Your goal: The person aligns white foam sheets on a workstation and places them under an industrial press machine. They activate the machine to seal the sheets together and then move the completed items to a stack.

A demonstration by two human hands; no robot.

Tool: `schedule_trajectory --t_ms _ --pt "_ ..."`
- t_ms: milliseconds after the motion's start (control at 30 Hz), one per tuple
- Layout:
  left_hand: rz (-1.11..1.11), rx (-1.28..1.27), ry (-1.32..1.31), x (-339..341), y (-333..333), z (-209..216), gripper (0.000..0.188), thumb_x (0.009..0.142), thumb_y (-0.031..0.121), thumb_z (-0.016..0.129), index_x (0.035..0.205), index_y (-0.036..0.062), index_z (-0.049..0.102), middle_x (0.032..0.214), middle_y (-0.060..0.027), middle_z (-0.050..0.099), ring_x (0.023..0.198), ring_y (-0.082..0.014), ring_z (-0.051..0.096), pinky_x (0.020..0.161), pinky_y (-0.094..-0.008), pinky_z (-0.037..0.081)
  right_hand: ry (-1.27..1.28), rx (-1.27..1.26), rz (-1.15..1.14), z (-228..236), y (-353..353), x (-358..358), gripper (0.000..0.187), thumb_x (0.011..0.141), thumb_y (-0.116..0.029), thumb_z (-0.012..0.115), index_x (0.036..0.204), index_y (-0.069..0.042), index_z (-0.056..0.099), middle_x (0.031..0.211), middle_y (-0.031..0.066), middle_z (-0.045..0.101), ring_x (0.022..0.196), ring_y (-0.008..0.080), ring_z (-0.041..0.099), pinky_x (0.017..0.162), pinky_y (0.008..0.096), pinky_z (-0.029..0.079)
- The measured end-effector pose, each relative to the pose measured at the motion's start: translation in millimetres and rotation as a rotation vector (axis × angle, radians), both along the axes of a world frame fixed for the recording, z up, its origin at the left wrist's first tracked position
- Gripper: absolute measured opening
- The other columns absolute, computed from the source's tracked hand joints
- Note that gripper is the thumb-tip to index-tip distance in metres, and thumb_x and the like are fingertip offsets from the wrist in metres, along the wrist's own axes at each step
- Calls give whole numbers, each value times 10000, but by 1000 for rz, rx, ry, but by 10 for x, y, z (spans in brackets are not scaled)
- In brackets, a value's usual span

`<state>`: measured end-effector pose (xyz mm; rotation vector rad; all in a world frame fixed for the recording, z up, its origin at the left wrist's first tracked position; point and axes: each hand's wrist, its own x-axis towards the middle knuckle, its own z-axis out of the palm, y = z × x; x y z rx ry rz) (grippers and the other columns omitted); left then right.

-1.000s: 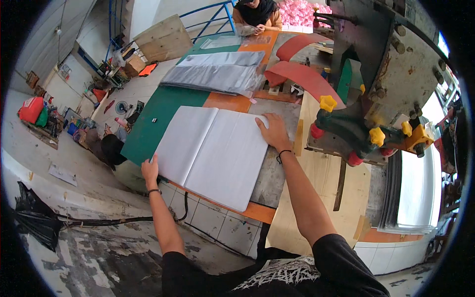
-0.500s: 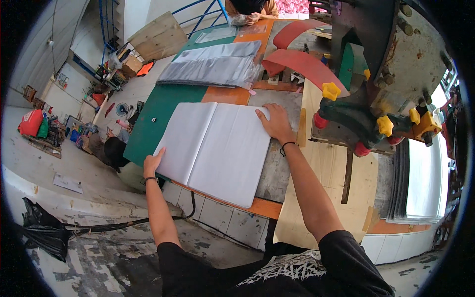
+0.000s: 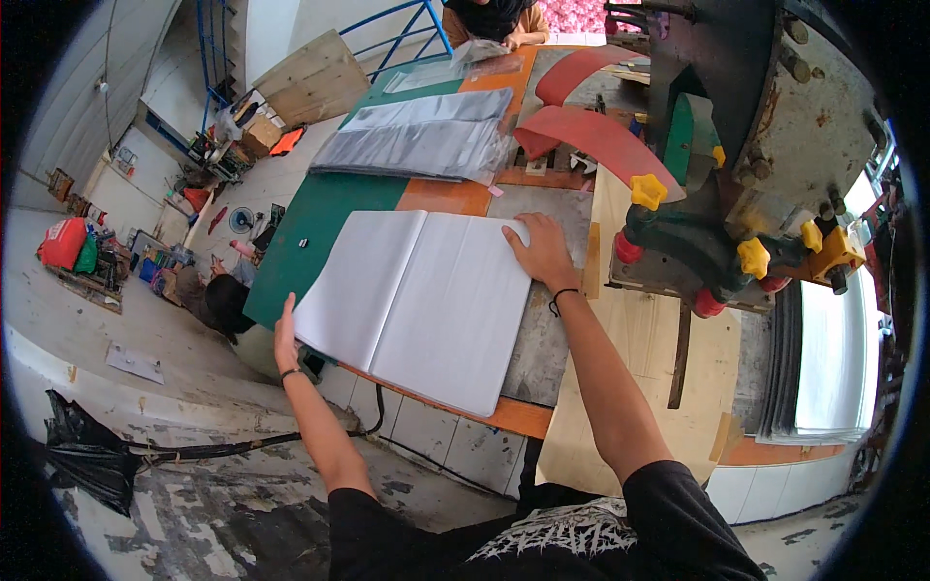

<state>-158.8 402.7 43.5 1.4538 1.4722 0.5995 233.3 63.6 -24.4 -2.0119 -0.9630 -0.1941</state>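
A stack of white sheets [image 3: 451, 310], creased down the middle, lies on the table, its near corner jutting over the front edge. Along the stack's left edge stands my left hand [image 3: 286, 337], open, its fingers straight and pressed close to the sheets. My right hand [image 3: 542, 250] rests flat at the far right corner, thumb on the top sheet and apart from the fingers. Beyond the stack is a pile of clear grey plastic sleeves [image 3: 412, 136].
At right stands a heavy press machine [image 3: 775, 184] with yellow knobs and a red curved strip [image 3: 601, 140]. A wooden board [image 3: 630, 358] lies below it. More sheets [image 3: 833, 349] are stacked at far right. One person [image 3: 494, 24] sits across the table; another [image 3: 228, 300] is low at left.
My left hand has let go of the sheets' left edge and straightened its fingers beside it. The stack sits slightly lower in the picture. My right hand stays at its corner.
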Motion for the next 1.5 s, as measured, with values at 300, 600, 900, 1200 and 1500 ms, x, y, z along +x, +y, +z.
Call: schedule_trajectory --t_ms 300,600,900,1200,1500 --pt "-207 148 555 -101 245 -29 1049 754 765 622 1152 -204 590 1121 -280 653 1051 -335 637 909 -437 483 27 9 19 97 46 -86 444 933 -398 602 1144 -10 649 1124 198 637 1091 376 565 1009 467 413" --pt "-188 17 704 119 94 195 1088 718 731 690 1312 -162 504 1268 -270 607 1105 -376 635 861 -487 531 11 21 -3 24 32 -48 445 926 -404 603 1147 -20 652 1113 191 635 1092 368 563 1011 469 412" --pt "-167 35 -122 -245 158 69 726 888 622 610 1235 -15 613 1175 -147 666 1010 -271 656 854 -453 524 27 0 -1 46 32 -99 445 928 -413 598 1148 -29 648 1127 183 633 1108 355 555 1011 463 413" --pt "-23 0 -660 -207 -226 -369 666 956 446 637 1374 -49 486 1346 -121 582 1220 -266 555 1052 -380 417 20 -19 17 69 26 -64 432 927 -394 604 1151 -28 647 1128 189 638 1089 368 563 1011 467 409" --pt "318 195 -563 -92 -241 -652 469 894 121 714 1278 -90 548 1237 -170 630 1072 -268 626 909 -391 498 135 84 82 67 1 -51 440 954 -390 592 1171 -9 626 1187 211 627 1153 382 547 1027 467 412"
